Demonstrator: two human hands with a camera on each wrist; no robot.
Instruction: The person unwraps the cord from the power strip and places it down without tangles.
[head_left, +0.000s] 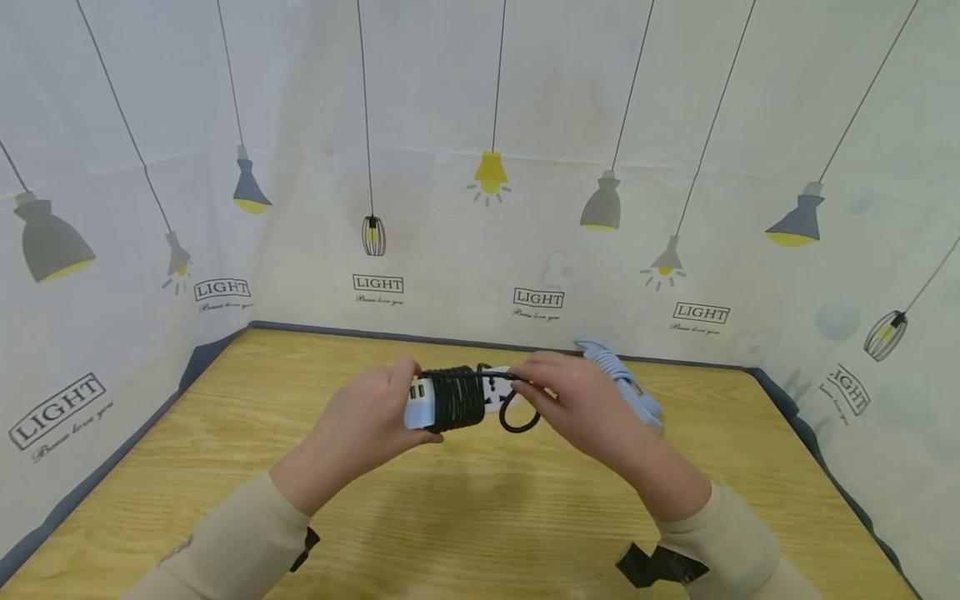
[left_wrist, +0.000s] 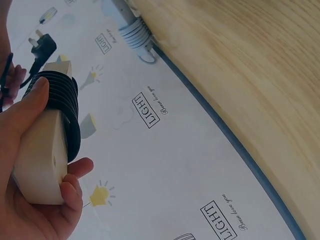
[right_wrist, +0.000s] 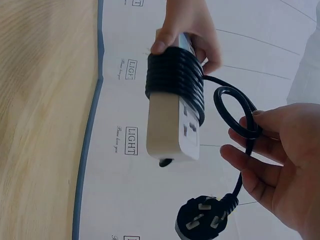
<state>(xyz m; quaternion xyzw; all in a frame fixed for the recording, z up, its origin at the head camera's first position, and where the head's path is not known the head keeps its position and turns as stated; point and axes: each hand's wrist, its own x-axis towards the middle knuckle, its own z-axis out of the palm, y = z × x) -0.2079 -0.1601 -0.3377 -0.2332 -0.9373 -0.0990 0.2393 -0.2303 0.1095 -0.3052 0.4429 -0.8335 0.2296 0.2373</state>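
A white power strip with sockets and USB ports is held up above the table. Black cord is wound in several turns round its middle. My left hand grips one end of the strip, thumb on the near side in the left wrist view. My right hand pinches the loose stretch of cord, which makes a small loop by the fingertips. Below that hand the black three-pin plug dangles in the right wrist view.
Near the back edge of the wooden table lies a light blue power strip with its cord wrapped round it. A pale cloth printed with lamps stands as a screen around the back and sides.
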